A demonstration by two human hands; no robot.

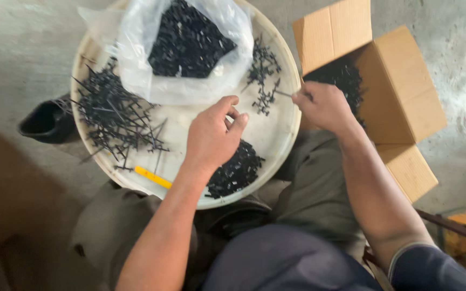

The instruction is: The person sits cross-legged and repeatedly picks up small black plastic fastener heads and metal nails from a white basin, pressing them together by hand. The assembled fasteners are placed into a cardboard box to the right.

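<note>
Looking down from my head, my left hand (212, 134) hovers over the round white tray (284, 137) on my lap, thumb and forefinger nearly pinched together; whether a small black piece sits between them I cannot tell, since the back of my hand hides the tips. My right hand (322, 105) is at the tray's right rim, closed on a thin grey pin (282, 94) that points left toward the small clusters (264, 81) of joined black parts. Just below my left hand lies a heap (237, 170) of small black pieces, close to the near rim; a careless brush of my wrist could, I think, push some over the edge onto my trousers and the floor. To the left, the pile of long black spikes (111, 113) is tangled, and pulling one out could drag others with it or prick a finger. The plastic bag (182, 54) of black parts slumps open at the far side, and a tilt of the tray on my knees might spill it. The yellow tool (153, 177) lies near the near-left rim, apt to slide off. The open carton (389, 91) to the right stands just beside the tray, and my right elbow could knock its flap. The picture is slightly blurred about my hands, so fine detail is uncertain.
</note>
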